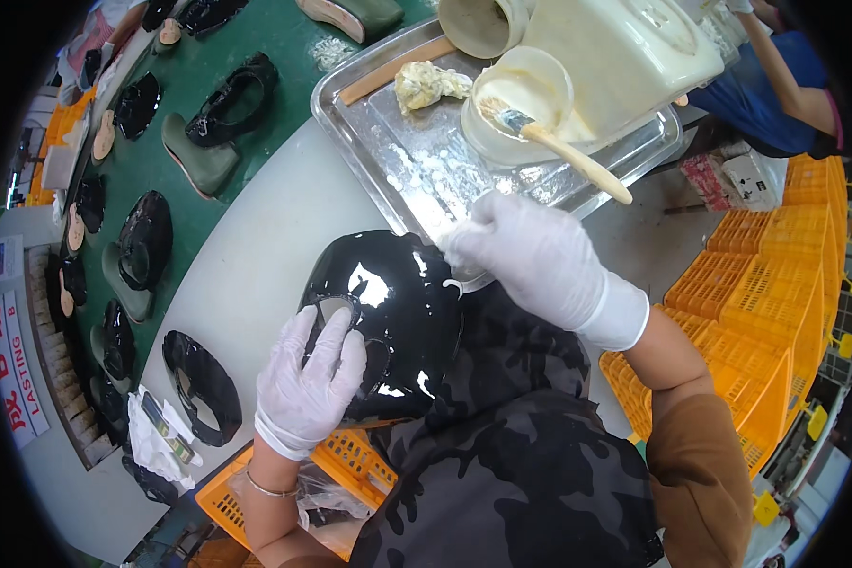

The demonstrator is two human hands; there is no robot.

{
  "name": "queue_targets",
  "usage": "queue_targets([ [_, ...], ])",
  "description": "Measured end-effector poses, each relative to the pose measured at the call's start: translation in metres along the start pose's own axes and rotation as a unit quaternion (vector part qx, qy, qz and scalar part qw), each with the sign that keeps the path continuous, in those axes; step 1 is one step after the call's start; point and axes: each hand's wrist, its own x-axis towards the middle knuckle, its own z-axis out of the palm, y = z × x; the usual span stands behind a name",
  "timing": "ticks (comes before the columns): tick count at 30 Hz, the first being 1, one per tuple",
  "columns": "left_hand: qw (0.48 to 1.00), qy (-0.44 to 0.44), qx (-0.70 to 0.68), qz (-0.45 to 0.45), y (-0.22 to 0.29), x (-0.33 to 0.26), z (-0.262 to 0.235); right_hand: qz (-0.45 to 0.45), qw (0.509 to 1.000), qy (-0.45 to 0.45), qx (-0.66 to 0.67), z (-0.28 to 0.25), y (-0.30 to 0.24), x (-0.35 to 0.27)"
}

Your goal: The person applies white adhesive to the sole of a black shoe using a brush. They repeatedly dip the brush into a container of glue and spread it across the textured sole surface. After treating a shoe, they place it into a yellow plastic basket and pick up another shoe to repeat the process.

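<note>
Glossy black shoe upper (398, 322), pinched by left hand (308, 379), right hand (530, 256) pressing its edge near tray (350, 123) corner: glue smear likely.

A white worktable (256, 256) carries a metal tray (388, 161) at its far end and a loose glossy black shoe upper (201, 386) near its left edge, beside some white wrappers (156, 440). Just beyond the table runs a green conveyor belt (256, 57), on which black shoe uppers (145, 237) sit on olive-green lasts (199, 163) in a row.
</note>
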Motion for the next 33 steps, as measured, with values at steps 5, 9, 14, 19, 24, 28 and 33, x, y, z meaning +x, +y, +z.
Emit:
queue_targets([
  [5,1.0,0.0,-0.002,-0.001,0.001,-0.001,0.001,0.002,0.998,0.052,0.032,-0.002,-0.013,0.0],
  [9,1.0,-0.004,0.006,-0.004,0.003,-0.001,-0.001,-0.051,0.998,0.04,-0.006,0.013,-0.021,-0.014],
  [14,1.0,0.001,0.007,-0.001,0.003,-0.001,-0.003,-0.054,0.997,0.038,-0.035,0.009,-0.019,-0.023],
  [19,0.998,0.015,-0.029,-0.049,0.005,-0.004,-0.006,0.048,0.996,0.021,-0.072,-0.002,-0.001,-0.03],
  [24,0.895,0.063,-0.345,-0.275,0.004,-0.019,-0.007,0.106,0.985,0.13,-0.033,0.002,0.041,-0.057],
  [28,0.777,0.208,-0.492,-0.334,0.004,-0.031,0.012,0.137,0.957,0.236,-0.102,-0.002,0.063,-0.056],
  [33,0.467,0.24,-0.783,-0.334,0.008,-0.015,0.008,0.101,0.968,0.202,-0.114,-0.015,0.077,-0.049],
])
